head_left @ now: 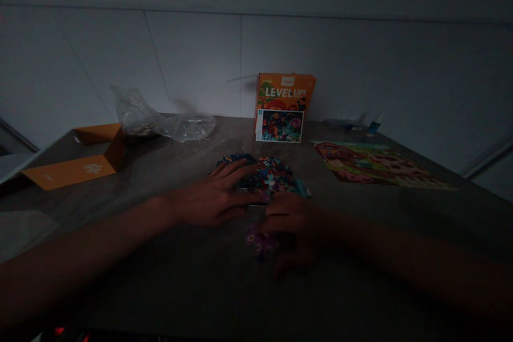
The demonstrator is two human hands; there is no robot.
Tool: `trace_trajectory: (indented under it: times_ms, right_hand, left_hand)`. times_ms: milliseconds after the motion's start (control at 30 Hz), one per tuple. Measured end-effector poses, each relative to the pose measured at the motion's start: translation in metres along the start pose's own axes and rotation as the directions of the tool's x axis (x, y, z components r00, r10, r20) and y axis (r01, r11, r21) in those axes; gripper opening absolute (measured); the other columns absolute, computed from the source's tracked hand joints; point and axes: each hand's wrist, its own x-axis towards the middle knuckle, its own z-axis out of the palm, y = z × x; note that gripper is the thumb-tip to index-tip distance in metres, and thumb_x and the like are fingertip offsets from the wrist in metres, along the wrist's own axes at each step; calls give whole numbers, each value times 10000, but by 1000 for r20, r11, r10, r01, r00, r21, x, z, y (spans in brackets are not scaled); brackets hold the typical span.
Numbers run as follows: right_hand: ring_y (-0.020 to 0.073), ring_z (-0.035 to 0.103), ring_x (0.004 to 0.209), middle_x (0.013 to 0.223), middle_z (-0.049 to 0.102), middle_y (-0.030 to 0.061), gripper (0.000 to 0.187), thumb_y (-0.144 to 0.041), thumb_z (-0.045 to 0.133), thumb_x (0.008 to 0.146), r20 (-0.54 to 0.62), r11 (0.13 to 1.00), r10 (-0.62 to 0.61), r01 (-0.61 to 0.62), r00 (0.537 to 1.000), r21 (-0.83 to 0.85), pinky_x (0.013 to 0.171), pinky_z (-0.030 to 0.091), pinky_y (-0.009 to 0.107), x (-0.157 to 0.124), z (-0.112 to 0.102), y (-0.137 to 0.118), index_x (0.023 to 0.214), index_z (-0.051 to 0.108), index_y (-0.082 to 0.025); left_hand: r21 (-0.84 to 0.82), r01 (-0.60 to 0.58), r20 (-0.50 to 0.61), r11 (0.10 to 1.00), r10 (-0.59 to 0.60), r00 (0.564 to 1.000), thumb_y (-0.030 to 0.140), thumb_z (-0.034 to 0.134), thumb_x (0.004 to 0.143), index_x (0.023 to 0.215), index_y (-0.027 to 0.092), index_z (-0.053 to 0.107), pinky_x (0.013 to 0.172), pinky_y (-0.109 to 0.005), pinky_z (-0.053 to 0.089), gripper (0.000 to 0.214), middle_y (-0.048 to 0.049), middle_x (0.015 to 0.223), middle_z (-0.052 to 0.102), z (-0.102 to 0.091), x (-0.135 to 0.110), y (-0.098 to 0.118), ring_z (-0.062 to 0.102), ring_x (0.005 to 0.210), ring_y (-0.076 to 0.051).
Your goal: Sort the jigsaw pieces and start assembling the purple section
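Dim frame. Far left of the hands: open orange box lid (76, 163) flat on the desk (168, 272), crumpled clear plastic bags (160, 117) behind it. Left hand (214, 197) lies flat, fingers spread, on the near-left edge of the loose puzzle piece pile (268, 176). Right hand (290, 230) just beside it, fingers curled over a purple puzzle piece (256, 240); can't tell if it's gripped. Puzzle box (284, 108) stands upright beyond the pile. Finished puzzle (377, 164) lies well right of both hands.
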Motion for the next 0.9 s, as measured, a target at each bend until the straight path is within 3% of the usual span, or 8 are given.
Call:
trace_trajectory:
  times_ms: [67,133,233,333,467,700,800,900]
  right_hand:
    - [171,593,735,821,681,48,314,-447,614,950,-39,998,63,-63,997,-17,681,415,319,0,-1,1,1020,694,-152]
    - [200,598,804,844,675,70,187,-285,600,932,-134,964,218,-234,967,-122,757,440,360,0,0,6,1001,704,-146]
    - [272,605,948,947,662,104,133,-240,683,872,-255,812,470,-527,845,-251,879,447,467,-1,3,18,968,734,-165]
    - [303,602,1069,1095,620,119,269,-321,801,816,-251,755,586,-632,770,-175,937,473,493,-3,7,31,1055,753,-207]
    - [272,611,1068,1114,604,104,216,-329,771,875,-197,758,610,-638,767,-137,947,496,452,-4,8,43,1054,747,-212]
    - [244,614,951,999,593,79,181,-326,788,862,-231,751,596,-636,769,-179,868,499,410,-2,8,58,989,758,-200]
    - [262,604,998,1015,630,95,127,-270,720,892,-318,823,459,-532,829,-200,925,473,462,-3,6,48,991,738,-192]
    - [253,588,1084,1141,653,114,302,-131,554,914,-206,980,147,-170,968,-100,985,452,480,0,-1,28,1179,687,-191]
  left_hand:
    - [-13,228,70,973,-227,971,526,549,1000,1613,407,287,1130,-757,312,677,-129,1719,146,2,-3,3,150,1543,-514]
    - [-10,469,173,883,-461,871,676,472,978,1651,370,141,1058,-815,325,810,-197,1717,90,6,-4,6,119,1523,-579]
    - [-12,602,281,798,-575,768,761,365,966,1661,321,102,1098,-815,253,864,-243,1709,35,13,-3,7,68,1531,-576]
    - [-53,547,239,835,-521,819,765,364,966,1661,305,129,1185,-740,192,866,-218,1715,56,21,3,0,28,1559,-518]
    - [-107,475,123,874,-462,878,699,445,979,1643,300,241,1225,-651,236,802,-183,1696,189,31,15,-15,166,1557,-470]
    - [-187,424,-22,886,-435,900,628,556,957,1592,190,363,1210,-600,333,795,-225,1617,324,41,21,-31,324,1504,-436]
    - [-206,391,-88,897,-415,906,555,589,956,1560,149,396,1203,-606,350,753,-243,1593,349,41,17,-30,356,1490,-418]
    - [-229,356,-130,906,-391,911,447,525,997,1514,137,451,1193,-602,378,607,-237,1593,350,38,13,-26,326,1512,-409]
